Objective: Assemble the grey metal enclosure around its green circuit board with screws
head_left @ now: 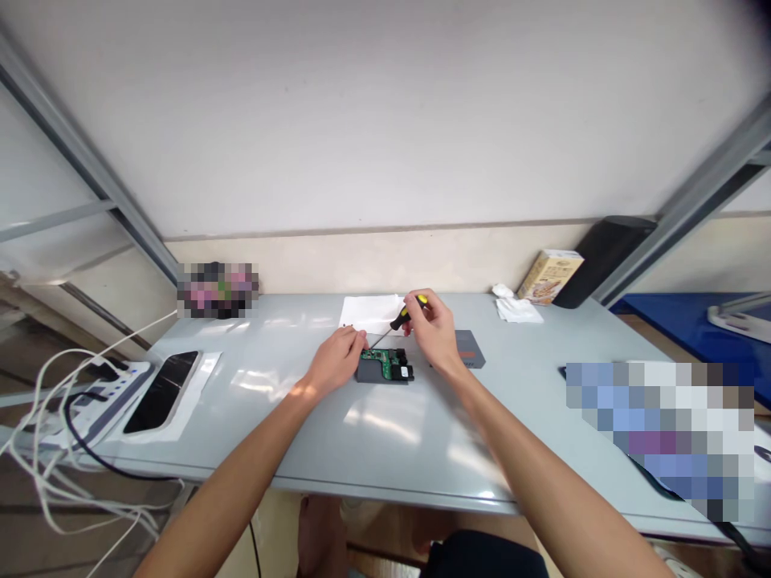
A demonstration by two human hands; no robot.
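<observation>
My right hand [432,327] is closed around the black and yellow handle of a screwdriver [397,323]. Its thin shaft slants down and left, and the tip reaches the upper left part of a green circuit board [385,355]. The board has black connectors at its right end and a dark grey piece along its near side. At the board's left end, my left hand [338,355] grips it, fingertips together near the screwdriver tip. A flat grey cover [472,351] with an orange mark lies by my right wrist, partly hidden by it.
Behind the board lies white paper [365,311] with tiny dark bits at its edge. Left are a phone [162,392], a power strip [99,401] and tangled white cables. A food box [549,277], crumpled tissue [518,308] and black cylinder-like object [608,257] stand back right.
</observation>
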